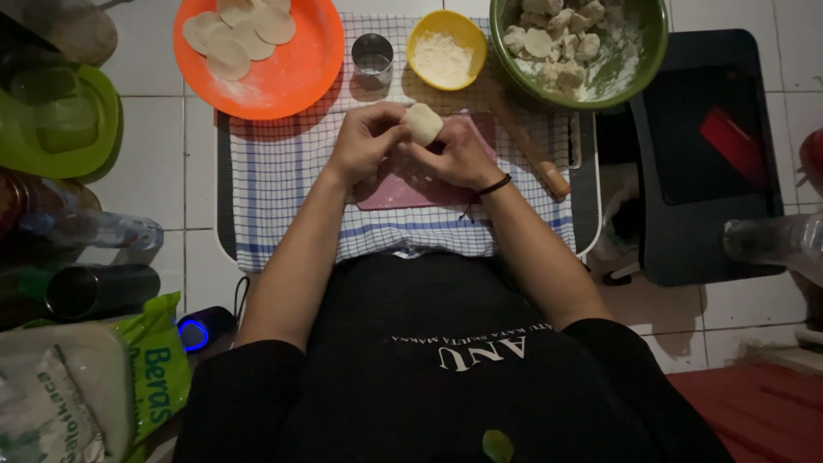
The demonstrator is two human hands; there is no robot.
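My left hand (367, 137) and my right hand (457, 156) meet over a pink board (390, 194) and together pinch a small pale piece of dough (423, 123) between the fingertips. The board lies on a blue-checked cloth (283, 180). A wooden rolling pin (530, 150) rests just right of my right hand. Behind the hands stand an orange plate (287, 73) with flat dough rounds (240, 33), a metal ring cutter (372, 58), a yellow bowl of flour (446, 50) and a green bowl (647, 51) holding floured dough lumps (557, 39).
A green lidded container (56, 116), a plastic bottle (90, 230), a dark flask (99, 290) and bagged goods (86, 386) crowd the left side on the white tiled floor. A dark tray (711, 154) with a red object lies at right.
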